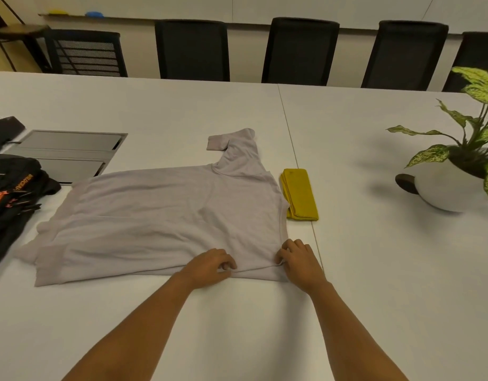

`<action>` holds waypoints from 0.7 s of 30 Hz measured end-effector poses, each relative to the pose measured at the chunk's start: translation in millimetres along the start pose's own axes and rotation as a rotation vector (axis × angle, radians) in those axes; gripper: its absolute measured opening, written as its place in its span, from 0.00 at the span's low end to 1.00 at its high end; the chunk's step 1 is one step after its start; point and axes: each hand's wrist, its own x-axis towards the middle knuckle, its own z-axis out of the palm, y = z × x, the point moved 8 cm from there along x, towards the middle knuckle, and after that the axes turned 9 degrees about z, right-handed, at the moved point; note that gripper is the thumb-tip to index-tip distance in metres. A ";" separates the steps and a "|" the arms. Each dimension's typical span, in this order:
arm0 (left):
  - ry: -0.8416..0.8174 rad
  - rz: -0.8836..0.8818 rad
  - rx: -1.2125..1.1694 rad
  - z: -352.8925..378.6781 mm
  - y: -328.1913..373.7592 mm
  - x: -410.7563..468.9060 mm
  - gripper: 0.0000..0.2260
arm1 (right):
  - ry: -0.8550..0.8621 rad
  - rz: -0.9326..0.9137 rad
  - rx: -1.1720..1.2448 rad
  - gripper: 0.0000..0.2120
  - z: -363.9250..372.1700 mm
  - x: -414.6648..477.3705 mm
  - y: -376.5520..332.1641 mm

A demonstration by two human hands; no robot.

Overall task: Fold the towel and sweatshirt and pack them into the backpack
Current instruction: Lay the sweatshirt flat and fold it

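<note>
Sweatshirt fold in hand: your left hand point(210, 266) and right hand point(300, 264) pinch the near hem of the sweatshirt point(168, 210), spread on the bench point(375, 270) beside the folded towel point(300, 193). Next, you likely lift this edge and fold it over evenly.

The sweatshirt point(166, 215) lies spread flat on the middle of the desk point(375, 270), one sleeve reaching toward the far side. The towel point(300, 195) lies folded just beside the sweatshirt's right edge. The backpack point(12, 199) lies at the desk's left edge, near the sweatshirt's left end. A hatch point(69, 149) set into the desk sits behind the backpack and left of the far sleeve. A potted plant point(446, 188) stands on the desk well to the right of the towel. Chairs point(192, 50) line the desk's far side. The left hand point(210, 268) and right hand point(300, 264) pinch the sweatshirt's near edge, the right at its near right corner.
</note>
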 end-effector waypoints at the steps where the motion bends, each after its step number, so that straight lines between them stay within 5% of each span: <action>1: 0.050 -0.010 0.021 -4.6 1.3 1.3 0.11 | -0.002 0.014 -0.017 0.14 -1.0 2.0 -0.2; 4: 0.343 -0.041 0.078 -30.9 4.4 -3.3 0.23 | 0.015 0.081 -0.037 0.16 -8.5 11.4 -4.2; 6: 0.620 -0.097 0.147 -52.2 -0.4 -18.1 0.17 | 0.037 0.119 0.009 0.15 -11.2 17.2 -11.1; 10: 1.024 -0.583 0.086 -64.9 -40.4 -73.4 0.07 | 0.049 0.128 0.180 0.17 -3.7 28.5 -38.5; 13: 1.024 -0.871 -0.010 -50.5 -74.4 -105.0 0.11 | 0.013 0.034 0.192 0.20 6.2 34.8 -74.5; 21: 0.686 -0.787 0.161 -47.0 -105.5 -108.8 0.20 | -0.313 -0.078 -0.070 0.24 69.0 35.9 -119.0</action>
